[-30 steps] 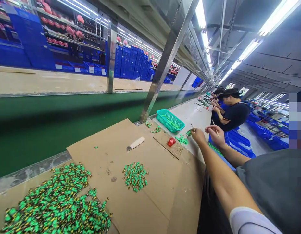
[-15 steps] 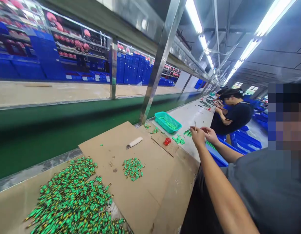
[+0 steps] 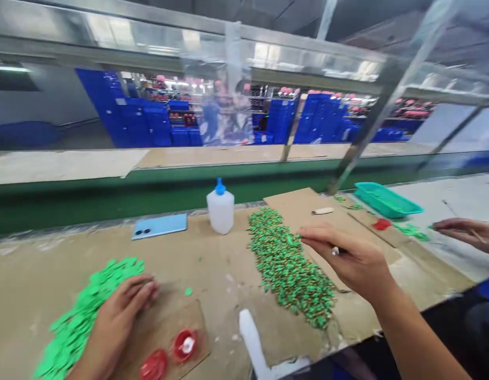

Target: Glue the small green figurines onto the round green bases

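Observation:
My left hand [image 3: 120,314] is low over the table, at the right side of a heap of flat green discs [image 3: 76,311]. Its fingers are curled in towards the thumb, and whatever may be between them is hidden. My right hand [image 3: 353,258] is closed above a long pile of small green pieces with yellow-brown ends [image 3: 286,269]. A slim tool with a silvery end [image 3: 335,252] pokes out between its fingers. The fingertips meet at a small green piece [image 3: 297,237]; whether they grip it is unclear. A single green disc [image 3: 188,291] lies between the hands.
Near me are an open red pot [image 3: 184,345], a red lid [image 3: 154,365] and a white handle [image 3: 252,338]. Behind stand a white bottle with blue cap [image 3: 221,211] and a blue phone [image 3: 160,227]. A co-worker's hand [image 3: 471,234] is near a teal basket [image 3: 386,200] at right.
The view has swung left, away from the co-workers. Both my hands, the disc heap, bottle and phone have come into view; the green pile now appears further right.

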